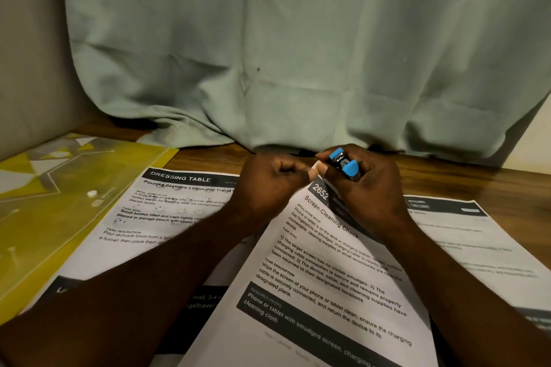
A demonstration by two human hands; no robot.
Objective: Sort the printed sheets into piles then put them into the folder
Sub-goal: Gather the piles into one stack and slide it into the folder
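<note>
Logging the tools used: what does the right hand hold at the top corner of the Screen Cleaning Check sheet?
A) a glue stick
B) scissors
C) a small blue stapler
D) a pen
C: the right hand grips a small blue stapler over the corner of the Screen Cleaning Check sheet.

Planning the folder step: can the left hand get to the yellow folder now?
Probably yes: the yellow folder lies mostly uncovered to the left, nothing between. But the left hand pinches the Screen Cleaning Check sheet and must let go first.
</note>
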